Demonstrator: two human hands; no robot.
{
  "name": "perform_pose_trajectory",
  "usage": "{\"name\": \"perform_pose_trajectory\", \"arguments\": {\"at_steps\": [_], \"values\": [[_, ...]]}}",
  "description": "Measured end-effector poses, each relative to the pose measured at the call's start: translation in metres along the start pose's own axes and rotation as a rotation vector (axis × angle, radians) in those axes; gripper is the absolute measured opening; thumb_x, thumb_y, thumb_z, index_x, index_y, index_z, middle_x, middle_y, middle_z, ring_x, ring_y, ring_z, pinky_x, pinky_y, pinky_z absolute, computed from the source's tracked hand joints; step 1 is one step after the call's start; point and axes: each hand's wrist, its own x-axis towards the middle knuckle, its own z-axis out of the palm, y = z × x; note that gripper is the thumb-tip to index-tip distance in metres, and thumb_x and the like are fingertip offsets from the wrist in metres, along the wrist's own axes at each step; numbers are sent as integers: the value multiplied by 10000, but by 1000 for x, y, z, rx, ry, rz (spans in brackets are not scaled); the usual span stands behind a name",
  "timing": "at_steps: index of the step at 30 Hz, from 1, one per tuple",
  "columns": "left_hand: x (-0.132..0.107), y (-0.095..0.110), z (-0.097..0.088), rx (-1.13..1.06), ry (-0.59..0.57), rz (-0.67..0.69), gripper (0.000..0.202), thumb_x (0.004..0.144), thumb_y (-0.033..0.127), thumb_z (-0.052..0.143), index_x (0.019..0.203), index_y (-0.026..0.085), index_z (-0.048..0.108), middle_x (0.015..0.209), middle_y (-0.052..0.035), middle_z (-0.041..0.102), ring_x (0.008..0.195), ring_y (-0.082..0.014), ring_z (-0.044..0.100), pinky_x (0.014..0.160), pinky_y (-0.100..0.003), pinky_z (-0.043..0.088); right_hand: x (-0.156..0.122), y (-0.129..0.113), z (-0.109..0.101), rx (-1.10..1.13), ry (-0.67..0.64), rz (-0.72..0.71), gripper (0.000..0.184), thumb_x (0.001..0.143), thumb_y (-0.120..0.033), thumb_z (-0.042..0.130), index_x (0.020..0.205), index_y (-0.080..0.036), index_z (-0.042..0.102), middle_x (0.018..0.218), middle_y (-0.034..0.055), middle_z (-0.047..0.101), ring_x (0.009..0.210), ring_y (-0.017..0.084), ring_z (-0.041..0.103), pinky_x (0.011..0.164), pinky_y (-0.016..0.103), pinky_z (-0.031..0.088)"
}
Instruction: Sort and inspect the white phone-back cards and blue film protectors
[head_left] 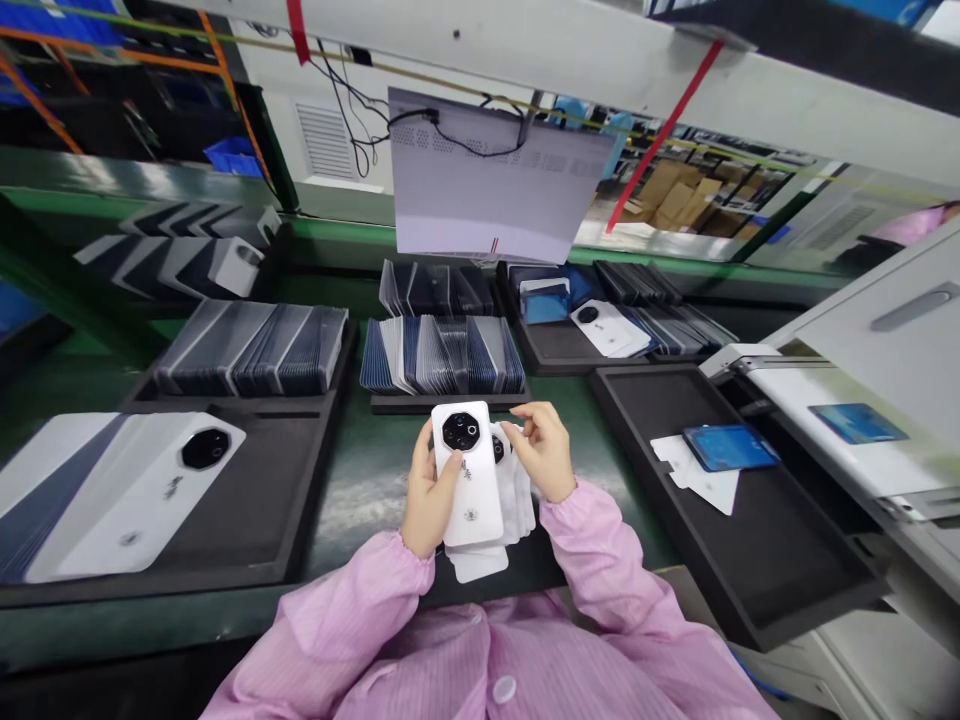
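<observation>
Held in my left hand (433,497) is a white phone back cover (480,500) with a dark round camera area at its top; my thumb lies on its face. My right hand (546,450) is just beyond the cover's upper right side, thumb and index finger pinched together. Whatever is between those fingertips is too small to make out. Under and beside the held cover, several more white pieces (517,505) lie in a loose stack, one showing part of a dark camera area.
Rows of upright phone-sized panels (442,355) stand ahead. On the left, a dark tray (262,500) holds white and blue panels. A tray (787,560) on the right holds a blue-screened phone (729,447) on white pieces. A monitor (495,190) hangs above; a white machine (840,390) stands far right.
</observation>
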Motion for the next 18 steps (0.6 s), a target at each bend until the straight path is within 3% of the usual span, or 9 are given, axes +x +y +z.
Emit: {"name": "perform_pose_trajectory", "arguments": {"at_steps": [3, 6, 9, 13, 16, 18], "values": [[-5, -3, 0, 164, -26, 115, 648, 857, 361, 610, 1439, 269, 340, 1342, -91, 581, 1187, -252, 589, 995, -381, 469, 2, -20, -1, 29, -80, -127, 149, 772, -310, 708, 885, -231, 650, 923, 40, 571, 665, 137, 515, 566, 295, 464], [-10, -6, -2, 386, -20, 226, 597, 884, 320, 567, 1441, 248, 364, 1414, -77, 522, 1310, -259, 480, 1098, -378, 371, 4, -25, 2, 45, -128, -84, 132, 737, -282, 741, 805, -220, 646, 928, 47, 564, 758, 167, 546, 583, 298, 476], [-10, -7, -3, 470, -18, 245, 588, 885, 301, 563, 1439, 237, 376, 1428, -75, 511, 1349, -267, 435, 1117, -375, 347, 2, -22, 5, 35, -115, -91, 110, 763, -269, 714, 723, -209, 631, 995, 71, 567, 835, 199, 571, 630, 337, 503], [-2, -8, -1, 317, -20, 167, 575, 876, 303, 579, 1419, 257, 393, 1465, -72, 469, 1344, -252, 446, 1123, -375, 337, -10, -19, 9, -99, 7, -425, 104, 799, -168, 662, 729, -227, 613, 1002, 72, 626, 1055, 270, 549, 875, 478, 482], [3, -6, 0, 211, -1, 99, 587, 864, 304, 602, 1409, 249, 393, 1435, -86, 503, 1319, -243, 477, 1107, -370, 361, -22, -15, 13, -74, -55, -675, 165, 802, -85, 628, 822, -248, 614, 855, 27, 692, 923, 232, 622, 807, 450, 501], [5, -6, -1, 187, 12, 87, 599, 857, 300, 615, 1409, 244, 390, 1404, -89, 535, 1295, -239, 502, 1088, -359, 383, -29, -11, 15, -17, -124, -749, 204, 810, -63, 608, 896, -248, 615, 805, 13, 707, 807, 196, 657, 749, 411, 515]]}}
